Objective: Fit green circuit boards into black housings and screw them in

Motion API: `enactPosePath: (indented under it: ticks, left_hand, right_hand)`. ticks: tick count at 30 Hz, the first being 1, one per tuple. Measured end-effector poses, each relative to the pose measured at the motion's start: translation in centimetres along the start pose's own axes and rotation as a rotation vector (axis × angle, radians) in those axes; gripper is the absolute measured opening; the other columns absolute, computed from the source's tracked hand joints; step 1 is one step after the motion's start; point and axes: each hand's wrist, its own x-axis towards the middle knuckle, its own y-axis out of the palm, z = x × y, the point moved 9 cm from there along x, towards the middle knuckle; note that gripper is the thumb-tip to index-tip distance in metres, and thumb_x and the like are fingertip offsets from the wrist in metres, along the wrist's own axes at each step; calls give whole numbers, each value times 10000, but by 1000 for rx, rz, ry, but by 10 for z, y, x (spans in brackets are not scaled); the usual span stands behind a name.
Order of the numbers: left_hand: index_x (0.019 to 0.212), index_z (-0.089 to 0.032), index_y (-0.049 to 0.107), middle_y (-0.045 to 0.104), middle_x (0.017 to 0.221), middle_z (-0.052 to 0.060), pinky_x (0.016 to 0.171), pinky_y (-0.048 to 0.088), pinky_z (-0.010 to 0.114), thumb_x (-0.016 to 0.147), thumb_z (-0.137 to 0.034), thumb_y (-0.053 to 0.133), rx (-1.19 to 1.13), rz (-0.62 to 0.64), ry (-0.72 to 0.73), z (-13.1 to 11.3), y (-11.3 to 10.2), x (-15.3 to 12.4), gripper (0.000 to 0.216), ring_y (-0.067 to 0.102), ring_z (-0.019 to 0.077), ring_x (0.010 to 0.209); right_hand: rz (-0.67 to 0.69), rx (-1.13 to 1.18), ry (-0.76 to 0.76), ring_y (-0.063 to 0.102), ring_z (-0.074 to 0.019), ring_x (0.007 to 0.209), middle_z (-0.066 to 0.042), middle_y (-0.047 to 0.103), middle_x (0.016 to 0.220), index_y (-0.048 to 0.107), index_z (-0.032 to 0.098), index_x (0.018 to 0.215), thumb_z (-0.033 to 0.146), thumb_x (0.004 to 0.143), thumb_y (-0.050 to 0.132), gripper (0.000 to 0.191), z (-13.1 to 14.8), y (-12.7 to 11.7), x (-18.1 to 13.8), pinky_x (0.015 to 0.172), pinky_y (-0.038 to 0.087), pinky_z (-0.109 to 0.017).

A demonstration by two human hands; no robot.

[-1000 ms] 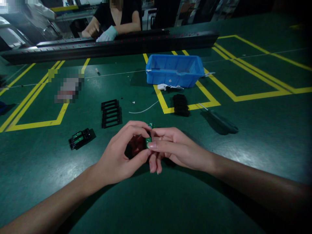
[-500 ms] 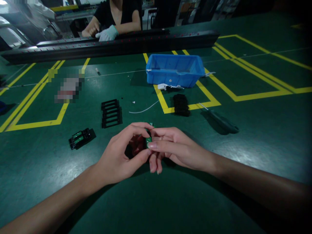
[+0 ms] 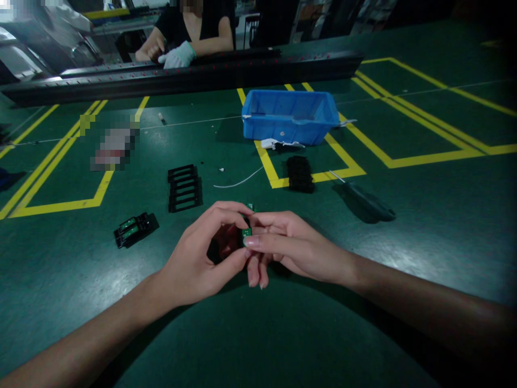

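Observation:
Between my hands, low over the green table, is a small green circuit board point(image 3: 246, 233) with a dark edge, mostly covered by fingers. My left hand point(image 3: 208, 250) curves around its left side, with thumb and fingertips closed on it. From the right, my right hand point(image 3: 291, 240) presses its thumb onto the board's lower end, its other fingers underneath. Another bit of green board point(image 3: 251, 207) shows just beyond the fingertips; whether it is joined to the held one I cannot tell. To the left lies a black holder point(image 3: 132, 230) carrying green boards.
A slotted black frame point(image 3: 184, 188) and a black ribbed part point(image 3: 300, 174) lie beyond my hands. At right rests a dark-handled screwdriver point(image 3: 365, 202). Farther back stands a blue bin point(image 3: 291, 116). Behind a long black bar point(image 3: 202, 75) a person sits, one hand gloved point(image 3: 178, 56).
Almost nothing differs. My left fingers have shifted very slightly, and a little more of the green piece beyond the fingertips shows.

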Motion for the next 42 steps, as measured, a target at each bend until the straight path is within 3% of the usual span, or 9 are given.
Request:
enactPosePath:
  ticks: [16,26,42]
  left_hand:
    - [1154,-202,526,561,1301,114,688,545,252,860,-101,680,-12,-16,15,-1,0,-1,347,633,165,960]
    - [1156,-196,523,557,1304,107,665,525,250,862,-100,680,-24,-8,1,0,0,-2,347,615,124,850]
    - [1152,-188,523,567,1295,90,690,512,237,856,-88,688,-26,-10,8,1,0,-2,354,615,117,889]
  right_hand:
    - [2,7,-15,750,-149,677,-56,732,750,590,104,951,179,946,663,105,2,1,0,596,607,-209]
    - [1,-1,-4,753,-147,683,-63,730,750,587,100,946,187,982,619,99,2,1,-1,609,612,-210]
    - [6,-6,4,753,-146,689,-78,733,742,587,93,957,178,992,603,93,0,0,-1,609,606,-208]
